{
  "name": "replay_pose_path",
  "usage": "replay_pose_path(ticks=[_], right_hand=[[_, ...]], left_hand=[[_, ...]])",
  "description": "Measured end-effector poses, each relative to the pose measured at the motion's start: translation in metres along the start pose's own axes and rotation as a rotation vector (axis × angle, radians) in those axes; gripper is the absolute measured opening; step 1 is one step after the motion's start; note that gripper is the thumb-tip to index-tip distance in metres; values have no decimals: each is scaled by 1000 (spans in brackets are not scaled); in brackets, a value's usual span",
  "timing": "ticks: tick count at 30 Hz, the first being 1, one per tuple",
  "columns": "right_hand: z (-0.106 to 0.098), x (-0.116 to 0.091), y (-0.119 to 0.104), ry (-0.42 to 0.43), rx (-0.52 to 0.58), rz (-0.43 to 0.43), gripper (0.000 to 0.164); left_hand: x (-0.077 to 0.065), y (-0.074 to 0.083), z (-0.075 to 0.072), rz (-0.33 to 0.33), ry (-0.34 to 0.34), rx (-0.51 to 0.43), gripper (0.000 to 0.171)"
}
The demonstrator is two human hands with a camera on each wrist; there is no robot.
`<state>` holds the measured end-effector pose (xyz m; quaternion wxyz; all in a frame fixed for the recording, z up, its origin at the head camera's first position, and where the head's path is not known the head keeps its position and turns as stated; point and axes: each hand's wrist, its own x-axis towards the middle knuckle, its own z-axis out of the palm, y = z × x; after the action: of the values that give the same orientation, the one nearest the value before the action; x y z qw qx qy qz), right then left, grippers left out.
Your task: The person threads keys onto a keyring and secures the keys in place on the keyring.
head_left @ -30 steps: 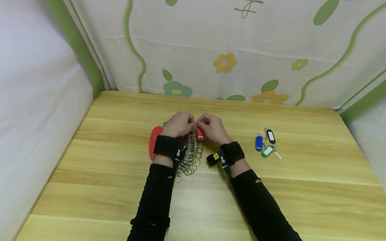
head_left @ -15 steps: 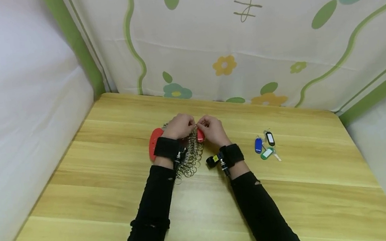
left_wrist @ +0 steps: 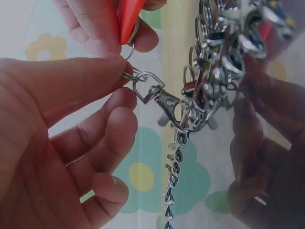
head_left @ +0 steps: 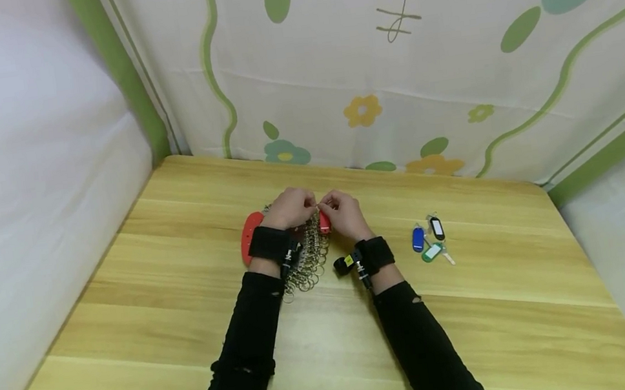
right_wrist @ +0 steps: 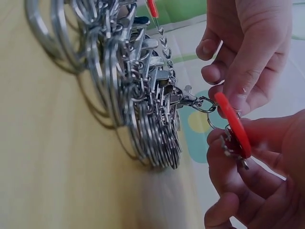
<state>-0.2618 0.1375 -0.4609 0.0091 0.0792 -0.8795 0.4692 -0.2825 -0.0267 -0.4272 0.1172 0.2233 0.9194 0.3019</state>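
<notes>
My left hand [head_left: 292,207] pinches a split ring [left_wrist: 131,76] between thumb and forefinger. That ring hangs from a swivel lobster clasp [left_wrist: 167,102] hooked on a metal chain [left_wrist: 172,179]. A red key tag [right_wrist: 233,125] is in the fingers of my right hand [head_left: 345,214], with its thin wire ring [right_wrist: 214,120] close to the split ring. Whether the two rings are linked is hard to tell. A dense bunch of silver clasps and rings [head_left: 311,257] hangs beside my left wrist. Left of it is a red oval piece [head_left: 250,236], partly covered by the wristband.
To the right on the wooden table [head_left: 505,288] lie a blue key tag [head_left: 418,239], a black key tag [head_left: 437,228] and a green key tag [head_left: 432,252], with a key [head_left: 448,258] beside them. A flowered curtain [head_left: 302,66] stands behind the table.
The head view tilts slightly upward, so everything sits a little lower in it. Both hands keep their grips in nearly the same place.
</notes>
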Motion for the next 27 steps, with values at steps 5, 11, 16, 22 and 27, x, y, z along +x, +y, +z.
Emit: replay_pose_path(ticks=[5, 11, 16, 22, 27], right_hand=[[0, -1, 0, -6, -12, -17, 12], [-1, 0, 2, -22, -25, -23, 12], [-1, 0, 4, -9, -7, 13, 13], [-2, -1, 5, -1, -1, 2, 13], [-3, 0, 3, -17, -19, -24, 11]], left_hand=[[0, 1, 2, 9, 0, 28, 17], [2, 1, 5, -1, 16, 34, 17], [3, 1, 5, -19, 3, -23, 17], [1, 0, 2, 3, -19, -24, 17], [0, 3, -1, -2, -27, -23, 18]])
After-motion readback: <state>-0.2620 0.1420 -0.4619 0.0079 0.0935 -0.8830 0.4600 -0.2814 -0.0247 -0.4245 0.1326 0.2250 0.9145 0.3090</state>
